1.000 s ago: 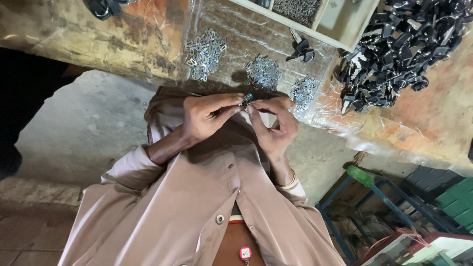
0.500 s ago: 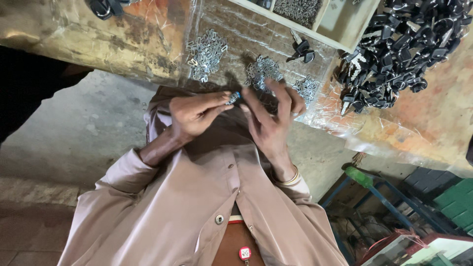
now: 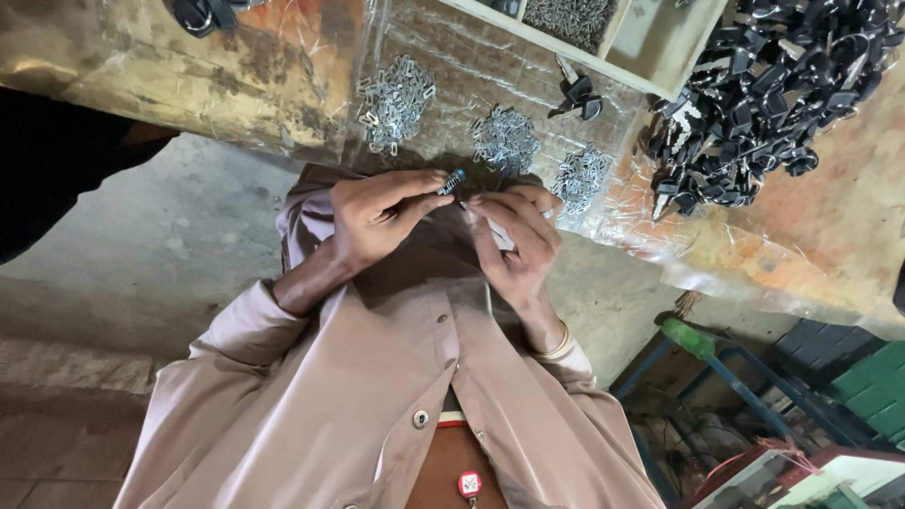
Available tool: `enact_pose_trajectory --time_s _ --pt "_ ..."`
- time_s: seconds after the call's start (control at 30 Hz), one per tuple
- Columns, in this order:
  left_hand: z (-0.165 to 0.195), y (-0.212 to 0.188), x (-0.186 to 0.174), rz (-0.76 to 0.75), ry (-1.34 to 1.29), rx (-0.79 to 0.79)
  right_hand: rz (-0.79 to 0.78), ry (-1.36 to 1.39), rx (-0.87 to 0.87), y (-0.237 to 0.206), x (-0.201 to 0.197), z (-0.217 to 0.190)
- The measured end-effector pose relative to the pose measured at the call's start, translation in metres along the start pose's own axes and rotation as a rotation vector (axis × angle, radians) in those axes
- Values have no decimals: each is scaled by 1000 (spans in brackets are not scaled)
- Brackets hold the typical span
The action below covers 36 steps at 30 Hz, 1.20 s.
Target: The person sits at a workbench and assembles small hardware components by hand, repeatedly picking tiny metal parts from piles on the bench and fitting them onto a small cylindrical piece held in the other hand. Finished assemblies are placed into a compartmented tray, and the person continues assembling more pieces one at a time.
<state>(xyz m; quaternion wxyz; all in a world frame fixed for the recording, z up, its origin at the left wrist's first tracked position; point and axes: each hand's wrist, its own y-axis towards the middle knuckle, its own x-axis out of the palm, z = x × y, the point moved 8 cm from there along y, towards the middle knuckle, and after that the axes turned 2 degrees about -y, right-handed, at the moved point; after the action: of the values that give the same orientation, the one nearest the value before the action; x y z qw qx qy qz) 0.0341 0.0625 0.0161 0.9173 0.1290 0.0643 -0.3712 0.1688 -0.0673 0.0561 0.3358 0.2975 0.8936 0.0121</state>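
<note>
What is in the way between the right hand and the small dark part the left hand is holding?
Nothing visible. The left hand pinches the small dark part at its fingertips, and the right hand has its fingertips right beside it, above the table edge. No other thing sits between them.

Tiny part (image 3: 453, 181) between fingers (image 3: 415, 193), indistinct
</note>
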Motion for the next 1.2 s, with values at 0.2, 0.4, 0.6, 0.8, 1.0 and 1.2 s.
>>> enact_pose_trajectory --time_s 0.2,0.4,0.6,0.8,1.0,1.2 --pt "2 0 3 -99 69 51 39 57 99 12 10 -5" --pt "9 -2 3 -118 132 145 26 -13 68 14 4 -9" --pt "14 2 4 -94 155 177 -35 -62 75 20 5 -8" --pt "30 12 6 -163 34 255 -244 -12 97 31 -4 5" --pt "44 21 21 -260 -47 301 -386 201 110 51 -17 13" --pt "40 27 19 -171 -92 158 9 -697 -81 90 -72 24"
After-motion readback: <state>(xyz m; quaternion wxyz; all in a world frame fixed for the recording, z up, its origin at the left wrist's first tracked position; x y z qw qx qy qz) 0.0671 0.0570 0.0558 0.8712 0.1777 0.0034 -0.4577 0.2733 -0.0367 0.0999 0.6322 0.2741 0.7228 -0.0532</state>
